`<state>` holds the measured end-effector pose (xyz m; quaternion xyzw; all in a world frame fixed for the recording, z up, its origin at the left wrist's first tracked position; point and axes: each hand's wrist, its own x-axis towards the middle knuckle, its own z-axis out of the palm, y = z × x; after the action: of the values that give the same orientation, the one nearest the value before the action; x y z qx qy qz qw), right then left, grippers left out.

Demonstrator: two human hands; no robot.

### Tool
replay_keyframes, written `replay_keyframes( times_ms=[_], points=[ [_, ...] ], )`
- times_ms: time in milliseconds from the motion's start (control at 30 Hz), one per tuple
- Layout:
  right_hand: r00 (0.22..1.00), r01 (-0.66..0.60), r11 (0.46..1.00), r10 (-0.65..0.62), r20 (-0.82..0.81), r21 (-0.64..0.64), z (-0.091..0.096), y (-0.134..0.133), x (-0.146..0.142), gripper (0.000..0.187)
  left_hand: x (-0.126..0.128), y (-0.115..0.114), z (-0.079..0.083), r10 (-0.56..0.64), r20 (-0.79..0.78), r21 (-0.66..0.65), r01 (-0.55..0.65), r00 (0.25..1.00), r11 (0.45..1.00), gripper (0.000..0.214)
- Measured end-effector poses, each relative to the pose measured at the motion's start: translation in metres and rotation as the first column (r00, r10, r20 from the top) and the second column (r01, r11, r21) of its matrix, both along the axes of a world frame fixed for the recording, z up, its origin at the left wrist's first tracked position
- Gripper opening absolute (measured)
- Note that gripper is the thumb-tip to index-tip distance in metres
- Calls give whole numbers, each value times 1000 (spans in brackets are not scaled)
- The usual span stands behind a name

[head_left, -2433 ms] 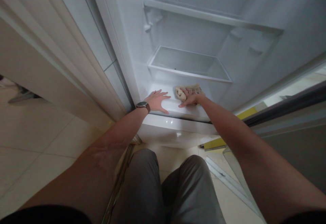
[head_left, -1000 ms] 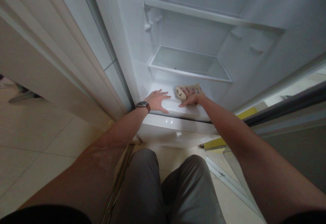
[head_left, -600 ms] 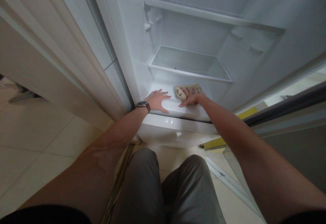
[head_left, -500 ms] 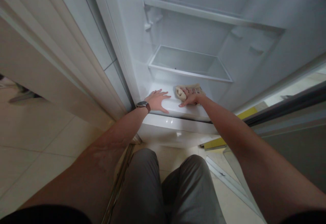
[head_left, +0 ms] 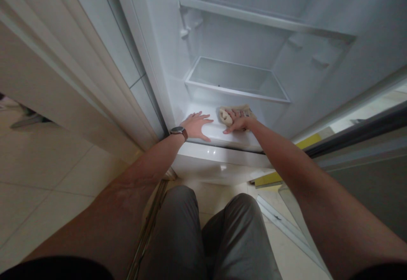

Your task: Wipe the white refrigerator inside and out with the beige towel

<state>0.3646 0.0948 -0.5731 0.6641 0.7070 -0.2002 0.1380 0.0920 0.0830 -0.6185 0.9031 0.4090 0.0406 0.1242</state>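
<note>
My left hand (head_left: 196,126) lies with spread fingers on the white floor (head_left: 219,138) of a fridge (head_left: 222,161), near its front left. A watch (head_left: 179,132) is on that wrist. To the right, my right hand (head_left: 238,123) presses on a folded beige cloth (head_left: 225,116) on the same floor, its thumb stretched out toward the left. Part of the cloth is hidden under the palm and fingers.
Above the hands sits a glass shelf (head_left: 235,74) with a white frame, and higher up another shelf edge (head_left: 267,19). The open fridge door (head_left: 365,178) stands at the right. A white strip (head_left: 286,225) and something yellow (head_left: 269,180) are low on the right.
</note>
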Motion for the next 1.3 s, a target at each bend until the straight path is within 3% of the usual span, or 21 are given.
replay_keyframes(
  times_ms=[1300],
  points=[
    [1000, 0, 1000, 1, -28, 18, -1, 0, 1, 154, 0, -1, 1, 3, -14, -7, -3, 1000, 1000, 116]
  ],
)
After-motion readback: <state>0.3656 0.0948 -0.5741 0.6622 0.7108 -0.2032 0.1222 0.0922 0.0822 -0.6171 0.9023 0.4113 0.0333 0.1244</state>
